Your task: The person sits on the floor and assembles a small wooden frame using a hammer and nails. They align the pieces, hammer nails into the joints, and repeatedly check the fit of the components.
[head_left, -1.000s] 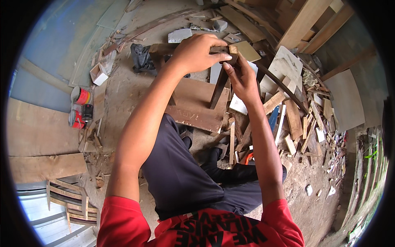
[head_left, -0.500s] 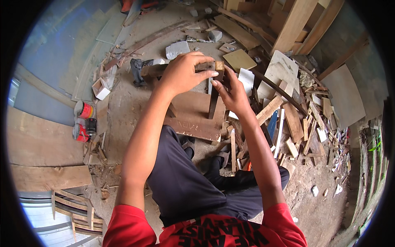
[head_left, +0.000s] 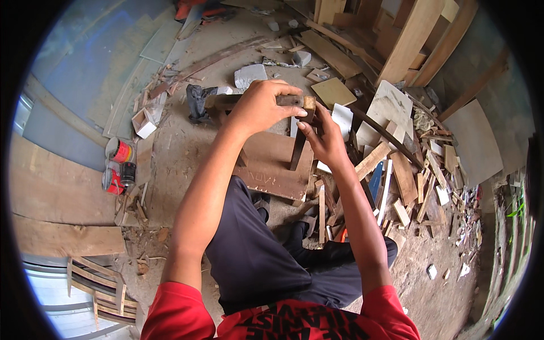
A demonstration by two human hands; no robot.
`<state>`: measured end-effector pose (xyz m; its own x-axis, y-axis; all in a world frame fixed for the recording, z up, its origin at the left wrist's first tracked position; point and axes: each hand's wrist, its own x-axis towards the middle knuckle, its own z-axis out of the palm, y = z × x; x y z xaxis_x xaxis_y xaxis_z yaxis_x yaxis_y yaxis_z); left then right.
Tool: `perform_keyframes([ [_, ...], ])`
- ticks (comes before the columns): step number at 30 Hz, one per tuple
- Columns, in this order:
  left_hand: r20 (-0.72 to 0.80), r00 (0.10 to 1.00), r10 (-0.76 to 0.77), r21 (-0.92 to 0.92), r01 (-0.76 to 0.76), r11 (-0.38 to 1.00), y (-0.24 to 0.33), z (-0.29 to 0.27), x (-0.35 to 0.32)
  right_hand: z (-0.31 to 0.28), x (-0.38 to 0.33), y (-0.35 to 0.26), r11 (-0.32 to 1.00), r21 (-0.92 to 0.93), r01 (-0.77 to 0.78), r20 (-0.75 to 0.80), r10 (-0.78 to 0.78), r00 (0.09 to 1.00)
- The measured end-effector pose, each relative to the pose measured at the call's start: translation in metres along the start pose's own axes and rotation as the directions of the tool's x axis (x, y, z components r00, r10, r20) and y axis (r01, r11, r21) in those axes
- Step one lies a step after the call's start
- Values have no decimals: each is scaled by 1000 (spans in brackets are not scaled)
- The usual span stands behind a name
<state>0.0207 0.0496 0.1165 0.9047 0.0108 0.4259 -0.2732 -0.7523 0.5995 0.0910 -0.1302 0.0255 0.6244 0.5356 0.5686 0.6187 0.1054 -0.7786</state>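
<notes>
Fingers (head_left: 288, 90) of left hand (head_left: 262, 109) and right hand (head_left: 330, 141) grip the dark wooden frame (head_left: 298, 146) at one corner — seemingly steadying it from both sides — above the brown board (head_left: 275, 160) beneath them.

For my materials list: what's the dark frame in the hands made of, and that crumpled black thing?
The dark frame looks like wood, perhaps stained or painted; its end looks pale and bare. The crumpled black thing is probably thin plastic, faintly shiny, with soft creases.
</notes>
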Motion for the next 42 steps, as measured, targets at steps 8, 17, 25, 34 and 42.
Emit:
perform_keyframes([
  [8, 18, 994, -104, -10, 104, 995, 4, -4, -1, -1, 1, -2, 1000, -29, -7, 26, 8, 1000],
  [17, 11, 997, 73, 66, -74, 995, -8, 5, 0, 2, -1, 6, 1000, 8, -24, 35, 23, 999],
  [25, -54, 995, 87, 104, -81, 991, -8, 12, -2, -6, 4, 1, 998, -28, -52, 49, 53, 997],
  [34, -66, 994, 88, 89, -82, 993, -13, 9, -3, -6, 2, -2, 997, -46, -66, 88, 70, 994],
  [42, -22, 1000, -9, 115, 11, 993, -1, 6, -8, -3, -2, 1, 996, 0, -87, 56, 87, 995],
])
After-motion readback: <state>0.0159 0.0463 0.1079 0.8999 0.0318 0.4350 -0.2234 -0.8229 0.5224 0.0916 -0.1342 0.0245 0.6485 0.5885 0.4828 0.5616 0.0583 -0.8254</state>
